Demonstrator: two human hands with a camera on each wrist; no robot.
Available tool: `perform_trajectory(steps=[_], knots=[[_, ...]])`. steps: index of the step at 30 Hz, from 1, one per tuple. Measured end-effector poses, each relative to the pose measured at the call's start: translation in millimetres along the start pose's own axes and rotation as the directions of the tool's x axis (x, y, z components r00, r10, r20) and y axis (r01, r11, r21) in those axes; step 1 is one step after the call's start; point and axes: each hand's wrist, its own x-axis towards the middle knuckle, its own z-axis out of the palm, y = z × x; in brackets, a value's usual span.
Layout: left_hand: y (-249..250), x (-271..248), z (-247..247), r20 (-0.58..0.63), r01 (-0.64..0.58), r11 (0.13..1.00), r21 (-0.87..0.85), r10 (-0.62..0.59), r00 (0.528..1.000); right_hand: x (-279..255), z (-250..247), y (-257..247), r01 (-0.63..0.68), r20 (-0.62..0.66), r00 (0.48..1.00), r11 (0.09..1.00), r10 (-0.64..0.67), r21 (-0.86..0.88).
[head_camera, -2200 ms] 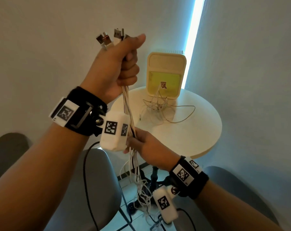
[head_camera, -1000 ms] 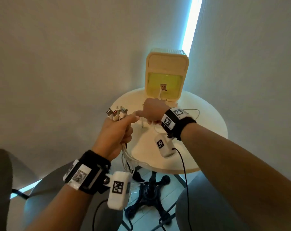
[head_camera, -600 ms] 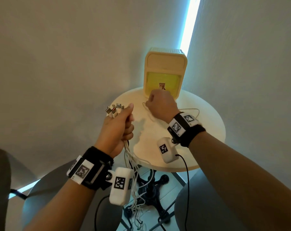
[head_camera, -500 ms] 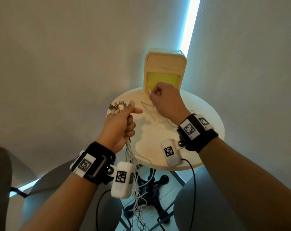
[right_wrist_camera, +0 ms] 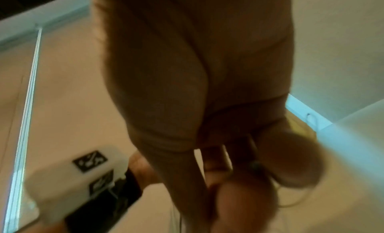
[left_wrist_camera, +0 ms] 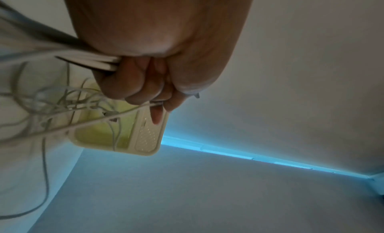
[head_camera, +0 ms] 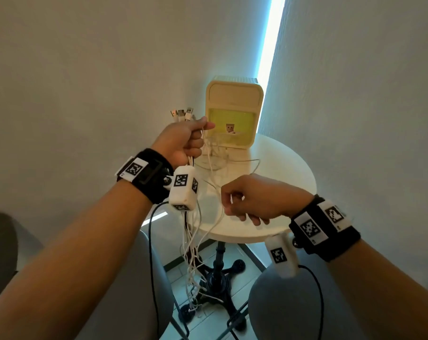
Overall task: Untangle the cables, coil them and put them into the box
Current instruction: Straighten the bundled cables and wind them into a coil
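Note:
My left hand (head_camera: 191,138) grips a bundle of white cables (head_camera: 192,241) in a fist, with several USB plugs (head_camera: 182,114) sticking up above it; the cables hang down past the table edge toward the floor. The left wrist view shows the same fist (left_wrist_camera: 145,82) around the cords (left_wrist_camera: 93,64). My right hand (head_camera: 247,202) hovers over the front of the round table (head_camera: 286,173), its fingers curled around a thin white cable (head_camera: 219,192) that runs up to the left hand. More loose cable (head_camera: 222,158) lies tangled before the cream box (head_camera: 234,114), which stands open at the table's back.
The table stands on a black pedestal base (head_camera: 218,273) in a corner between two walls. Grey chairs (head_camera: 144,278) sit at the left and lower right (head_camera: 294,310). Black camera leads (head_camera: 151,253) hang from both wrists.
My right hand drew back from the box toward the table's front edge, pulling a thin cable with it. My left hand rose and shifted toward the box with its bundle.

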Motion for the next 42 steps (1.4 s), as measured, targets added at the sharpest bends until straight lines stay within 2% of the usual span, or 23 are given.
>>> perform_trajectory(steps=[2,4,6,7,9,10,13,16,19,21,24,27,29,32,34,36,38,40,42], knots=[[-1,-2,3,0.016,-0.030,0.999,0.026,0.030,0.999,0,-4,5,-0.079,-0.073,0.994,0.997,0.080,0.009],[-3,-8,9,0.033,-0.057,0.997,0.059,0.055,0.998,5,-17,7,-0.105,-0.253,0.959,0.989,0.129,0.106],[-5,-13,15,0.062,-0.079,0.993,0.086,0.074,0.995,13,-32,0,-0.014,-0.432,0.887,0.946,0.161,0.325],[-7,-15,19,0.080,-0.085,0.992,0.096,0.077,0.994,17,-38,-5,0.056,-0.472,0.865,0.900,0.172,0.432],[-9,-16,24,0.104,-0.087,0.991,0.099,0.077,0.992,27,-41,-13,0.138,-0.464,0.872,0.829,0.158,0.542],[-9,-16,25,0.105,-0.088,0.991,0.097,0.077,0.991,32,-40,-17,0.151,-0.458,0.878,0.825,0.141,0.545],[-6,-17,23,0.102,-0.099,0.990,0.104,0.089,0.991,38,-35,-18,0.165,-0.477,0.871,0.840,0.122,0.516],[-4,-16,21,0.090,-0.111,0.986,0.128,0.100,0.991,36,-34,-16,0.200,-0.478,0.871,0.807,0.113,0.555],[-4,-14,24,0.096,-0.101,0.988,0.117,0.090,0.991,31,-36,-19,0.225,-0.514,0.856,0.856,0.055,0.466],[-2,-11,24,0.103,-0.100,0.990,0.098,0.090,0.991,22,-39,-17,0.253,-0.463,0.885,0.890,-0.055,0.379],[5,-2,19,0.059,-0.105,0.988,0.112,0.099,0.993,4,-45,-5,0.177,-0.178,0.975,0.955,-0.136,0.238],[18,10,10,-0.009,-0.122,0.987,0.104,0.123,0.992,-10,-44,10,0.010,0.110,0.994,1.000,-0.007,-0.028],[27,15,8,-0.025,-0.142,0.985,0.094,0.145,0.989,-12,-38,19,-0.082,0.125,0.987,0.985,0.102,-0.153],[34,9,15,0.006,-0.193,0.968,0.162,0.195,0.981,-6,-39,32,-0.236,-0.072,0.971,0.954,0.226,-0.185],[32,0,22,0.025,-0.233,0.948,0.215,0.234,0.972,-2,-47,35,-0.258,-0.287,0.929,0.965,0.234,-0.048],[25,-7,27,0.036,-0.250,0.940,0.230,0.249,0.968,0,-55,28,-0.138,-0.528,0.829,0.982,0.184,0.126],[16,-15,32,0.061,-0.254,0.939,0.230,0.247,0.967,2,-60,12,0.055,-0.663,0.735,0.962,0.142,0.268],[7,-22,36,0.093,-0.251,0.942,0.223,0.236,0.967,6,-60,-6,0.204,-0.691,0.717,0.921,0.090,0.331],[-1,-29,40,0.117,-0.241,0.952,0.190,0.221,0.968,10,-58,-19,0.242,-0.666,0.744,0.909,0.050,0.339]])
